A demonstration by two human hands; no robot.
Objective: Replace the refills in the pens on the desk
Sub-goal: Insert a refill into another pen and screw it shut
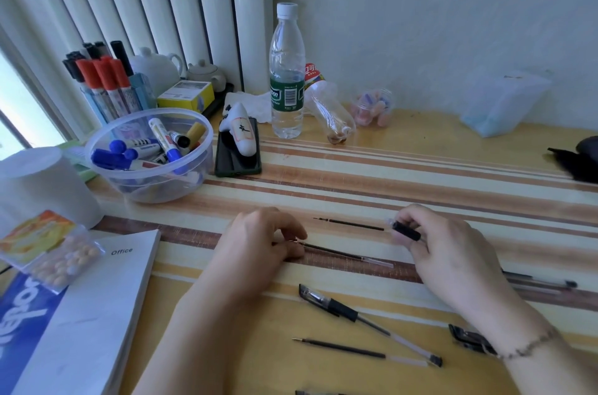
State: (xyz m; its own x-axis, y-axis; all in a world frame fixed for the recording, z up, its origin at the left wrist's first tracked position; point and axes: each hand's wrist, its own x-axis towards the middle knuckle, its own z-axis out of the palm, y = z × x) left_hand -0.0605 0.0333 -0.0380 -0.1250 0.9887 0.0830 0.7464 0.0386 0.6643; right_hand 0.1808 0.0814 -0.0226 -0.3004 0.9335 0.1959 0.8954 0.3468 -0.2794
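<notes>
Presently: left hand (pixel 259 242) low on the striped wooden bench (pixel 420 174), fingertips pinching the tip end of a thin black refill with clear tail (pixel 349 254), which lies flat and runs toward 3 o'clock. Right hand (pixel 446 242) at 3 o'clock from the left, fingers curled round a short black pen grip section (pixel 406 230), held just off the bench.

Second thin black refill (pixel 351 224) lies at 12 o'clock, between the hands. At 6 o'clock: capped black gel pen with clear barrel (pixel 365 320), third loose refill (pixel 356 351) beside it. More pens near the right forearm, partly hidden.

Judgement: refill about to go in. Best to lift by the tip, line it up with the section's bore, feed straight; avoid bending.

Clear plastic bowl of markers (pixel 149 152) at 10 o'clock.
</notes>
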